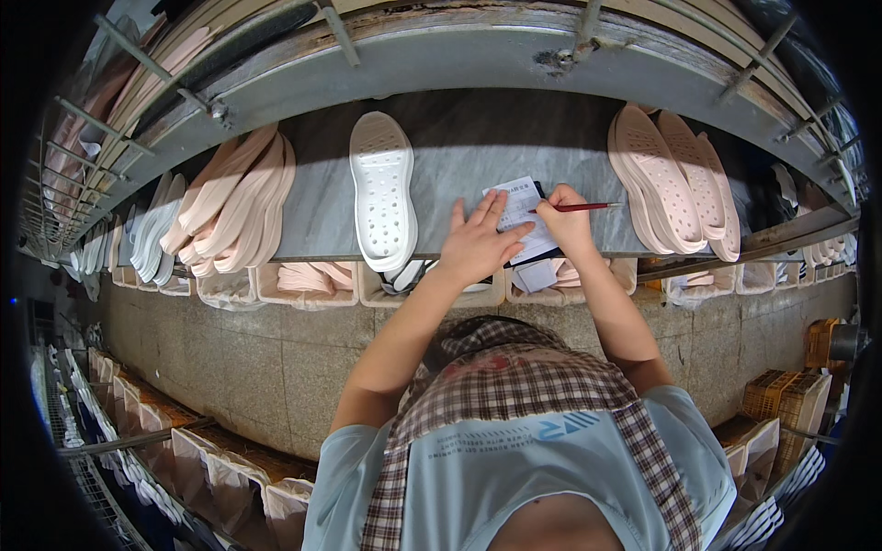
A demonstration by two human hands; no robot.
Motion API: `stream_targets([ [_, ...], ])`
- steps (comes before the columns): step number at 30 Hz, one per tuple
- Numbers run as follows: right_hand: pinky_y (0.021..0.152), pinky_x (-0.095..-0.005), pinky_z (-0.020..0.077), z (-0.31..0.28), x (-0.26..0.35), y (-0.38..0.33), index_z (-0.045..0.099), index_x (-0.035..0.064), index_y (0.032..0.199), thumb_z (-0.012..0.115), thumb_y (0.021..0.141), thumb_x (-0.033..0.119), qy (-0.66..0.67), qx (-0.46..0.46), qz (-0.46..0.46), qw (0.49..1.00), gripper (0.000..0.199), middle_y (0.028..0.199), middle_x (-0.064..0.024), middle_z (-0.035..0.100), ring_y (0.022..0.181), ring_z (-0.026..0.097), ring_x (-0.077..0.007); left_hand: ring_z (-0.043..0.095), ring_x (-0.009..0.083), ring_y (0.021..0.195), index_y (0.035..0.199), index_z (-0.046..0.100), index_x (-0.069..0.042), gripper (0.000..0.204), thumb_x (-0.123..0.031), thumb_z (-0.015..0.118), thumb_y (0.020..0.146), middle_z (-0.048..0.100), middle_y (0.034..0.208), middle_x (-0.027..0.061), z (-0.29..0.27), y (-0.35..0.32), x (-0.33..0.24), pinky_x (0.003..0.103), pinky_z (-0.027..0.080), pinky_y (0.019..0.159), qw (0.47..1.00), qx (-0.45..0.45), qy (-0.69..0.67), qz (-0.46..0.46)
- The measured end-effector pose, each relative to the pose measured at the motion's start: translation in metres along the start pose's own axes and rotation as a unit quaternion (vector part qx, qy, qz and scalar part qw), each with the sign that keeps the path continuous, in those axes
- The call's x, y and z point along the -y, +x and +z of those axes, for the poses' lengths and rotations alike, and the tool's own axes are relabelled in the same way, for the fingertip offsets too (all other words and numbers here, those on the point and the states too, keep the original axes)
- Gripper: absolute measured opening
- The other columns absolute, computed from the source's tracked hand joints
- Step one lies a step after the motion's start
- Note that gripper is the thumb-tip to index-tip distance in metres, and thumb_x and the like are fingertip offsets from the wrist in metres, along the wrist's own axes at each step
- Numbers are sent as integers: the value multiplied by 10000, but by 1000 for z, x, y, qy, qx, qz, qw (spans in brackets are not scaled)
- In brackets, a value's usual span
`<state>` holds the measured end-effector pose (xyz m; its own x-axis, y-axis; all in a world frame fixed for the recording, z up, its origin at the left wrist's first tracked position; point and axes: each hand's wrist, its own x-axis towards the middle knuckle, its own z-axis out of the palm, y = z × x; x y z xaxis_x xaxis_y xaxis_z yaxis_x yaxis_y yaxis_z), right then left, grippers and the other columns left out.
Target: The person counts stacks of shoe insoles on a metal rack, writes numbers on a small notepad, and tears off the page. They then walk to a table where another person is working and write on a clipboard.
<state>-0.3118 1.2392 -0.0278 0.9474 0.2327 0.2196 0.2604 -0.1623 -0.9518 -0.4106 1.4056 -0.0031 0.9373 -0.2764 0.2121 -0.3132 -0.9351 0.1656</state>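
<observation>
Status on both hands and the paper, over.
Right hand holding red pen at paper. Left hand spread on paper, covering part. White sole left of paper, clear of it.

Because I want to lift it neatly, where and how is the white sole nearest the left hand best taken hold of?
I'd grip the white sole by its rounded near end, coming from the near side and pinching top and underside. It lies lengthwise toward that side, and the end seems to jut slightly past the front edge of the table, probably leaving room below.

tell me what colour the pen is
The pen in the right hand is dark red, clearest in the head view.
</observation>
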Motion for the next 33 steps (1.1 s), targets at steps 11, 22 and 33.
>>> stream_targets([
  [11,401,-225,329,-3,5,-1,441,56,615,625,738,16,102,-2,66,993,225,521,-3,483,449,436,-57,288,279,1343,1230,544,-359,370,-429,504,869,347,1413,177,0,0,0,643,206,995,1000,-1,-3,0],
  [22,463,-242,325,-4,-4,-2,443,44,614,655,718,49,14,-2,27,1000,236,543,14,447,532,394,-57,285,286,1343,1225,548,-350,364,-423,503,872,347,1411,181,0,0,-1,642,197,999,1000,-9,-3,-3],
  [33,464,-252,326,-5,-8,-1,433,43,590,632,707,38,22,-6,53,998,231,539,10,436,527,384,-64,298,290,1336,1224,550,-348,367,-420,514,867,351,1406,187,0,0,0,648,201,990,1000,-7,-2,4],
])
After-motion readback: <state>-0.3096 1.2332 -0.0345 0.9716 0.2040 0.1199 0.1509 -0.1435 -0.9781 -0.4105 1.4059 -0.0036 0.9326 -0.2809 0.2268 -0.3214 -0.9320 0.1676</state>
